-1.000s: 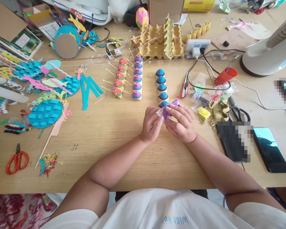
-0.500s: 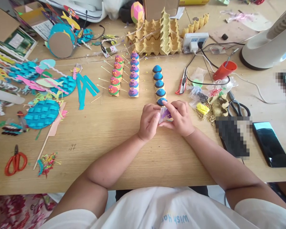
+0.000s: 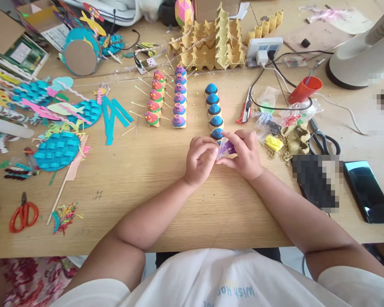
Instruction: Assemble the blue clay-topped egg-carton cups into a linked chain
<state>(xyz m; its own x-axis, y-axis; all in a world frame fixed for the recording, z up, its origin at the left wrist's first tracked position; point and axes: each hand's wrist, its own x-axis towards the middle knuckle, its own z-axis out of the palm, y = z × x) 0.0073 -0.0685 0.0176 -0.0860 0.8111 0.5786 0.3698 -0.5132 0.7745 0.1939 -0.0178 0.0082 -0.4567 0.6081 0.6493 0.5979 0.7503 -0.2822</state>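
Observation:
Both my hands meet over the middle of the wooden table [image 3: 166,192]. My left hand [image 3: 200,160] and my right hand [image 3: 245,151] pinch a small clear packet of purple clay [image 3: 226,147] between their fingertips. Just beyond them runs a row of egg-carton cups topped with blue clay [image 3: 213,110]; the nearest cup sits right behind my fingers. Further left stand a row of purple-topped cups [image 3: 179,100] and a row of red-and-green ones with pins [image 3: 154,100].
Blue paper fish and scraps [image 3: 57,149] cover the left side, with red scissors [image 3: 23,214] near the front edge. Egg cartons [image 3: 214,47], a power strip [image 3: 265,44], an orange cup [image 3: 304,90], black scissors [image 3: 323,144], a phone [image 3: 368,189] and a fan base [image 3: 358,59] lie right and back.
My hands have drawn closer around the purple clay packet, so less of it shows. The camera has tilted slightly, shifting the table contents upward.

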